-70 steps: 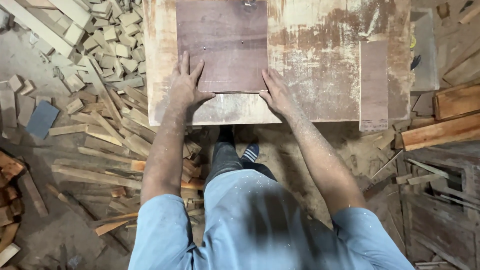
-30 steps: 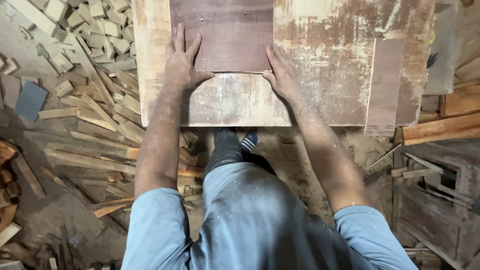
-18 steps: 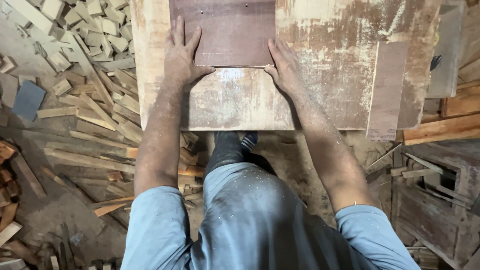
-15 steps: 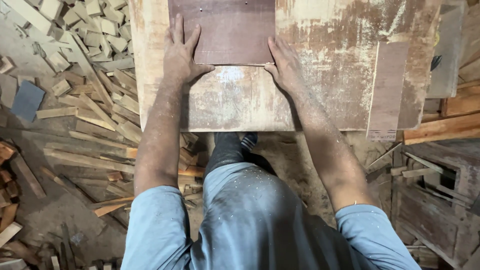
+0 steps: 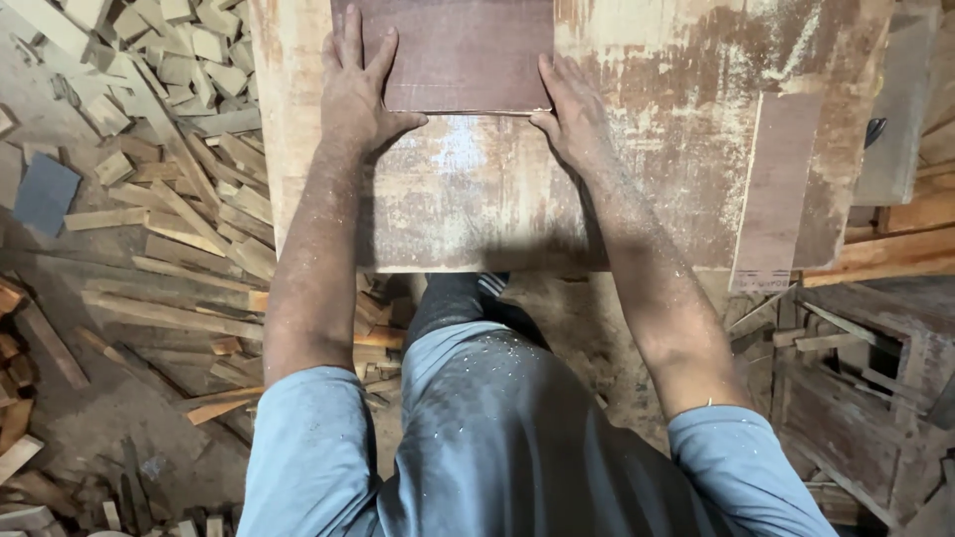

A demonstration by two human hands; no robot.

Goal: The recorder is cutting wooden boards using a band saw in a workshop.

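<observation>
Your hands lie flat and open: left hand [image 5: 356,94] and right hand [image 5: 575,114] press the near corners of the reddish-brown rectangular plywood panel [image 5: 458,55], gripping nothing. It lies on the worn, dusty tabletop [image 5: 477,199]; pale wood offcuts [image 5: 179,179] litter the floor left.

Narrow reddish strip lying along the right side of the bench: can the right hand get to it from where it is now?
Probably yes. The right hand rests at the brown panel's right edge, and the narrow strip lies flat further right on the workbench. Only bare, dusty bench top lies between them.
</observation>
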